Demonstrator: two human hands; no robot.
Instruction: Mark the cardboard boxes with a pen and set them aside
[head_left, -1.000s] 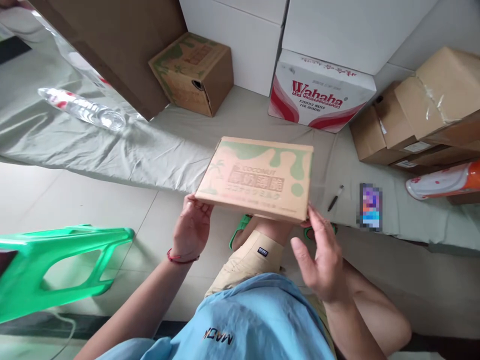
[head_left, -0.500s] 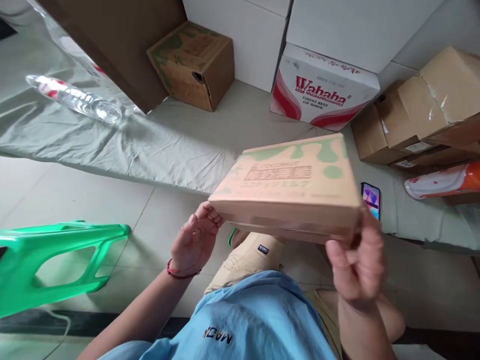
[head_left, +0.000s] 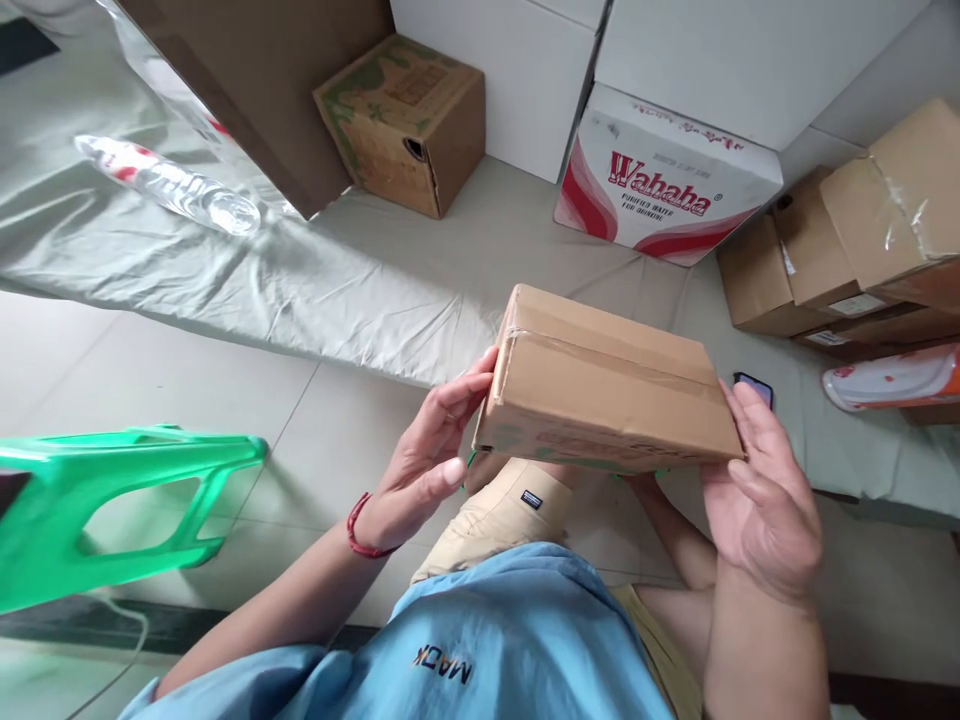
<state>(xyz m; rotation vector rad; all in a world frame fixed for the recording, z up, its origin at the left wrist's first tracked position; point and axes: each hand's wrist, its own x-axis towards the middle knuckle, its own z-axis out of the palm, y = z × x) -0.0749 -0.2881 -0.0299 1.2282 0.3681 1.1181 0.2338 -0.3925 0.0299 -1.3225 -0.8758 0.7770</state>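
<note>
At the left, a green stool (head_left: 64,490) stands on the floor (head_left: 225,370), and a clear bottle (head_left: 169,187) lies on the cloth-covered surface (head_left: 405,290). My left hand (head_left: 424,455) presses its fingers to the left end of the brown box (head_left: 607,385), above my legs (head_left: 502,510). My right hand (head_left: 765,490) grasps the right end. Just beyond these fingers is, I believe, a phone (head_left: 759,388), partly hidden.

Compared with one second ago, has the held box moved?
Yes; judged against the Wahaha box, the held box has moved right in view and turned.
</note>
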